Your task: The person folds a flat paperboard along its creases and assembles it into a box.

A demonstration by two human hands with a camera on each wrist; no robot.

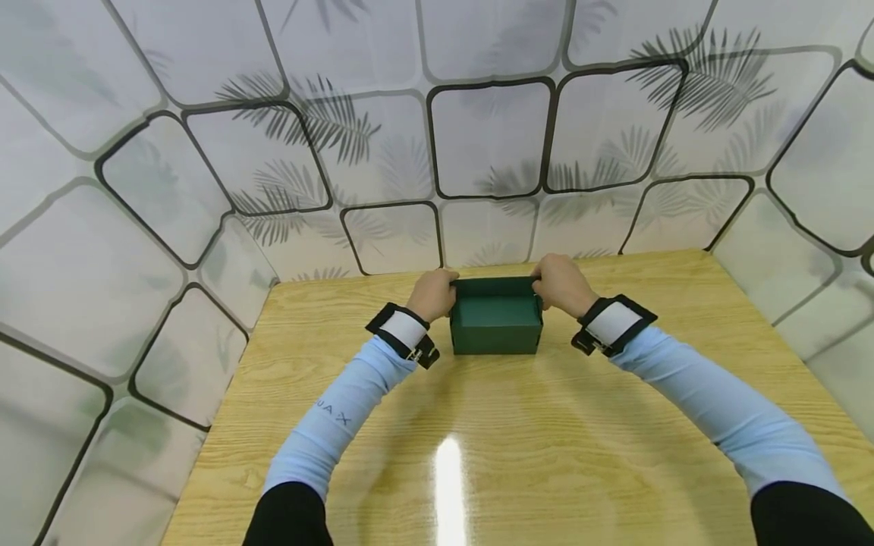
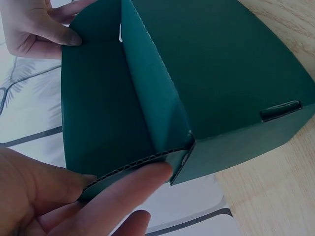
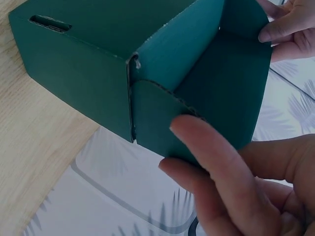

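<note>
A green cardboard box (image 1: pixel 495 340) rests on the wooden table, between both hands. At its far side stands a panel (image 2: pixel 98 108) with a rounded flap at each end. My left hand (image 1: pixel 432 296) pinches the left flap, thumb at its edge and index finger along its outer face in the left wrist view. Opposite, my right hand (image 1: pixel 563 287) pinches the right flap (image 3: pixel 157 110), its index finger lying on the outer face. A small slot (image 3: pixel 50 23) shows along an edge of the box.
The light wooden table (image 1: pixel 382 470) reaches from the person to the back. Behind and on both sides hang pale sheets (image 1: pixel 488 144) with dark outlined shapes and leaf prints. The box stands close to the table's far edge.
</note>
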